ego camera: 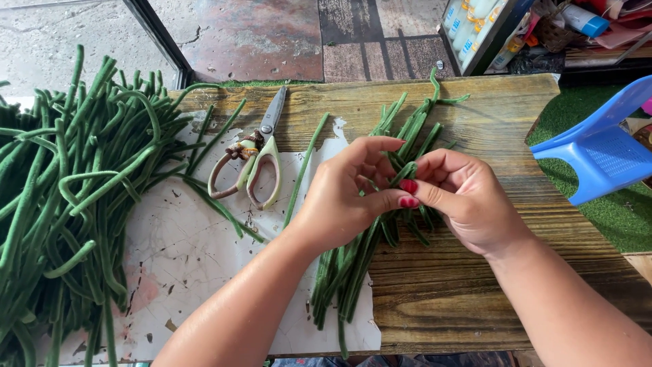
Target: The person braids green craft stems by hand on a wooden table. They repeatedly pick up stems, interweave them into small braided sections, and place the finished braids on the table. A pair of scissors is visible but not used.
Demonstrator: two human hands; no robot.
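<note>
Green long beans (380,204) in a small bunch at the middle of the wooden tabletop (489,129), pinched tight by left hand (339,197) and right hand (465,200) grip; only few sorted, big pile (68,197) at nine o'clock waiting, scissors (255,160) at eleven o'clock untouched.

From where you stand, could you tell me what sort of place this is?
Probably an outdoor vegetable-preparation spot: a weathered wooden plank table on cracked pavement, a big heap of long green beans, and green-handled kitchen scissors.
</note>
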